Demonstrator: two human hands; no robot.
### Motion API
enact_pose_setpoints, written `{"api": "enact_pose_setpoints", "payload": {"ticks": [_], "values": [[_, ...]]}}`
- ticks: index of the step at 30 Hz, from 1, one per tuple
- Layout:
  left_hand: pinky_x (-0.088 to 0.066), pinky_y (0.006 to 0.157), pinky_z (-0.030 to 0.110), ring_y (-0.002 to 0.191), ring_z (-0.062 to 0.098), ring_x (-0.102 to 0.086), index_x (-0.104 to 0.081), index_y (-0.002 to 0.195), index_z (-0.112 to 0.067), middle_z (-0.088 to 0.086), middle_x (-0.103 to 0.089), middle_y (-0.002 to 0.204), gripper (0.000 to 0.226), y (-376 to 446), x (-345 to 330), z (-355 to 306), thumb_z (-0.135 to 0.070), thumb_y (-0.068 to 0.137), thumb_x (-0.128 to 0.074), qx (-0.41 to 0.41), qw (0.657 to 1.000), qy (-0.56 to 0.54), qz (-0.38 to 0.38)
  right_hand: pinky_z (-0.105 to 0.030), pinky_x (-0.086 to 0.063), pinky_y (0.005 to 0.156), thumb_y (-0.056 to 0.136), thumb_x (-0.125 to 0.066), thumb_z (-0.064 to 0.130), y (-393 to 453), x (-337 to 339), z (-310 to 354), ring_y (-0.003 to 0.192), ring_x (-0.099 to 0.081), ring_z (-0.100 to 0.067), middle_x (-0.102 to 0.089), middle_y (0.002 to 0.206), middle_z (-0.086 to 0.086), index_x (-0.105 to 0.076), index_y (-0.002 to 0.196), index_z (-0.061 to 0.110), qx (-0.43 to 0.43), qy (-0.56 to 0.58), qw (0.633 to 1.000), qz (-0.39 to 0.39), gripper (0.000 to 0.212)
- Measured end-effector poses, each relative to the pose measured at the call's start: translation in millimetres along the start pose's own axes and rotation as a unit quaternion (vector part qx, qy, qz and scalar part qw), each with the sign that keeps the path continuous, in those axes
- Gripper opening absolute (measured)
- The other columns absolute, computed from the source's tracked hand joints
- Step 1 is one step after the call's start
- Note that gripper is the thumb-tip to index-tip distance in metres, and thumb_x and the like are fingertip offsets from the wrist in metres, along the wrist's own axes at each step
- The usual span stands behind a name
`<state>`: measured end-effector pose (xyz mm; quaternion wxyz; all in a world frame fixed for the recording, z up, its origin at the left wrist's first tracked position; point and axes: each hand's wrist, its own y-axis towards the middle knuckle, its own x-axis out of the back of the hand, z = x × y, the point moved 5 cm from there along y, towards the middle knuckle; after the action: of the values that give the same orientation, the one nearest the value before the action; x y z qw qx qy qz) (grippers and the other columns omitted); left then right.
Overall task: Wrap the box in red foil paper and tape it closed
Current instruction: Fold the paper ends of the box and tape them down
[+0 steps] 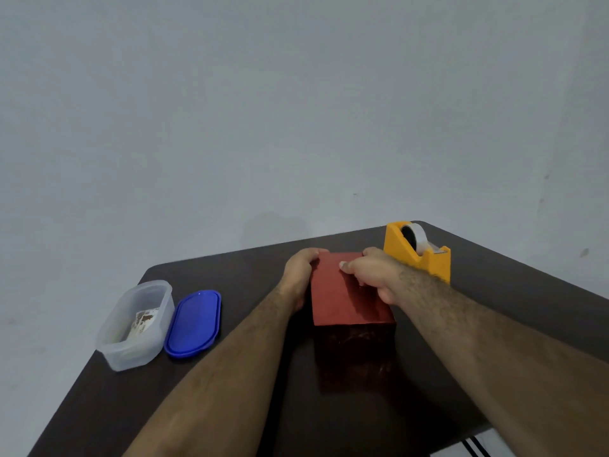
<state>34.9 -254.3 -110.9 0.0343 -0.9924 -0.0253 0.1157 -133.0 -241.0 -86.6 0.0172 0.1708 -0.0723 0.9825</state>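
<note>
A box covered in red foil paper [346, 301] stands on the dark table [230, 374], its near face dark and glossy. My left hand [301, 275] grips the box's far left edge, fingers curled round its back corner. My right hand [372, 275] holds the far right side, thumb lying on the top face and fingers wrapped down the right side. A yellow tape dispenser [418, 250] with a roll of clear tape sits just behind my right hand.
A clear plastic container [135, 328] with a scrap inside stands at the table's left edge. Its blue lid [194, 323] lies beside it. The table's far corner is right behind the dispenser, with a pale wall beyond.
</note>
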Motion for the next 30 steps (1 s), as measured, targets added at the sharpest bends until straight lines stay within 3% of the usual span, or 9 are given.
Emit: {"api": "enact_pose_setpoints", "payload": {"ticks": [5,10,15,18,20,22,25,28,30], "values": [[-0.057,0.081,0.038,0.088,0.023,-0.066,-0.075,0.113,-0.005,0.015,-0.075,0.112,0.031,8.0,4.3,2.1,-0.006,0.101,-0.047,-0.054,0.998,0.031,-0.019,-0.042,-0.061,0.083,0.094,-0.078,0.026,0.7,-2.1,2.0,0.100,-0.068,-0.027,-0.071,0.113,-0.014,-0.057,0.131,0.003,-0.009,0.004,1.000,0.029,0.048],[-0.055,0.077,0.038,0.083,0.021,-0.063,-0.075,0.111,-0.007,0.011,-0.073,0.102,0.029,10.4,9.9,5.9,-0.005,0.100,-0.049,-0.061,0.997,0.037,-0.027,-0.032,-0.056,0.055,0.080,-0.084,0.030,0.7,-2.0,2.4,0.091,-0.074,-0.030,-0.075,0.109,-0.013,-0.061,0.130,0.009,-0.004,0.003,0.997,0.071,0.059],[-0.053,0.068,0.034,0.077,0.018,-0.060,-0.075,0.111,-0.006,0.011,-0.069,0.096,0.026,12.7,13.2,8.5,-0.007,0.100,-0.050,-0.076,0.995,0.048,-0.050,-0.031,-0.055,0.055,0.095,-0.073,0.030,7.6,-0.2,-8.9,0.069,-0.070,-0.024,-0.073,0.091,-0.009,-0.065,0.109,0.014,0.024,0.078,0.993,0.090,0.023],[-0.053,0.075,0.035,0.084,0.019,-0.060,-0.075,0.113,-0.004,0.010,-0.069,0.098,0.027,16.4,13.6,9.8,-0.011,0.105,-0.050,-0.092,0.993,0.046,-0.058,-0.026,-0.056,0.060,0.105,-0.059,0.034,18.5,1.0,-20.0,0.064,-0.069,-0.020,-0.073,0.082,-0.006,-0.071,0.094,0.011,0.014,0.214,0.973,0.086,0.029],[-0.055,0.080,0.032,0.091,0.019,-0.062,-0.076,0.115,-0.005,0.010,-0.073,0.106,0.028,18.1,14.8,9.0,-0.013,0.107,-0.050,-0.104,0.991,0.043,-0.066,-0.019,-0.056,0.054,0.110,-0.049,0.025,28.8,3.6,-27.9,0.070,-0.071,-0.011,-0.075,0.087,-0.001,-0.071,0.104,0.006,0.018,0.278,0.958,0.062,0.030],[-0.057,0.084,0.028,0.101,0.017,-0.067,-0.076,0.117,-0.007,0.007,-0.076,0.119,0.030,18.8,16.4,8.0,-0.017,0.109,-0.049,-0.109,0.991,0.037,-0.064,-0.013,-0.055,0.054,0.111,-0.048,0.023,26.2,1.6,-28.0,0.089,-0.070,-0.006,-0.073,0.118,-0.001,-0.067,0.131,0.003,0.025,0.291,0.955,0.058,0.034],[-0.057,0.088,0.030,0.111,0.018,-0.072,-0.076,0.119,-0.009,0.003,-0.077,0.124,0.034,18.6,17.4,7.6,-0.028,0.113,-0.048,-0.087,0.994,-0.005,-0.058,-0.022,-0.060,0.056,0.109,-0.055,0.027,21.5,-3.9,-26.7,0.078,-0.076,-0.009,-0.075,0.120,-0.008,-0.064,0.143,0.009,0.029,0.251,0.965,0.064,0.039],[-0.057,0.087,0.028,0.115,0.014,-0.071,-0.073,0.129,-0.010,0.000,-0.073,0.131,0.036,15.7,14.2,7.4,-0.031,0.112,-0.049,-0.075,0.995,-0.035,-0.062,-0.049,-0.059,0.089,0.110,-0.049,0.021,20.7,-4.9,-25.2,0.113,-0.068,-0.042,-0.060,0.133,-0.029,-0.048,0.148,-0.006,0.042,0.239,0.967,0.077,0.046],[-0.056,0.089,0.025,0.118,0.011,-0.069,-0.068,0.137,-0.009,0.002,-0.070,0.138,0.037,16.9,15.7,6.0,-0.028,0.113,-0.048,-0.096,0.992,-0.018,-0.082,-0.051,-0.059,0.085,0.108,-0.049,0.023,22.2,-4.7,-28.6,0.100,-0.068,-0.046,-0.065,0.122,-0.032,-0.053,0.140,-0.008,0.036,0.229,0.968,0.099,0.045]]}}
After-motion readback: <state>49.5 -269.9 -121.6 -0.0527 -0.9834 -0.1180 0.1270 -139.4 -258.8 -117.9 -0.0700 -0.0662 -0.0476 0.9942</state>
